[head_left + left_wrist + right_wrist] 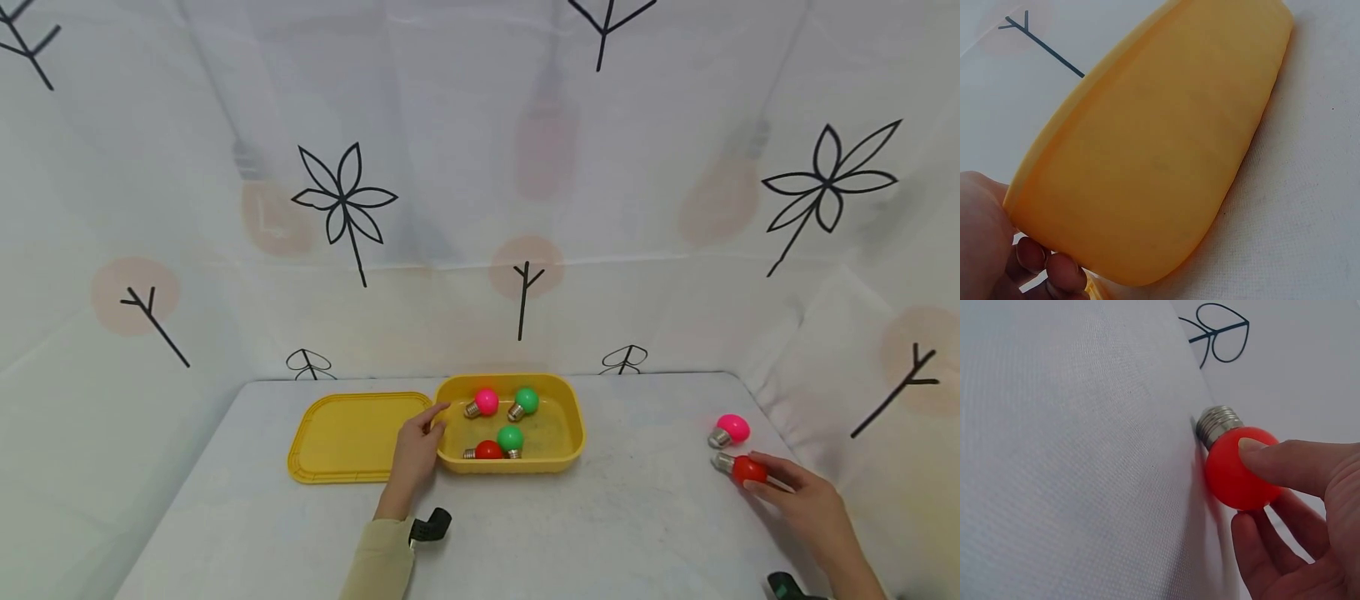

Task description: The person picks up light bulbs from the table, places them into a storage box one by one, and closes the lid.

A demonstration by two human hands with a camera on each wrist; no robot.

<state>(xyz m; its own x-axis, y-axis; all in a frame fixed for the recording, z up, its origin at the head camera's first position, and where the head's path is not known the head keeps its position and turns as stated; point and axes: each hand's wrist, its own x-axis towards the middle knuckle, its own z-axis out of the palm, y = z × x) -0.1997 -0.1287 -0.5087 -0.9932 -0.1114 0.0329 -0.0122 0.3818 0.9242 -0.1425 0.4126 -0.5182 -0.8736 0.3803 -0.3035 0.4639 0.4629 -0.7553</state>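
Observation:
My right hand [810, 504] pinches a red light bulb [748, 471] at the right side of the table, thumb on one side of the globe and fingers on the other. In the right wrist view the bulb's metal screw base [1218, 425] points away from the hand, close to the tabletop. Just beyond it lies a pink bulb [733, 428]. My left hand [417, 446] grips the left end of a yellow plastic box [517, 467]. Inside the box lie a pink bulb [487, 402], a red bulb [489, 450] and two green bulbs [527, 400].
A flat yellow lid [348, 437] lies left of the box, partly behind the left hand. White cloth printed with plants and lamps hangs behind and beside the white table [600, 533]. Black straps with cameras [431, 525] sit at the wrists.

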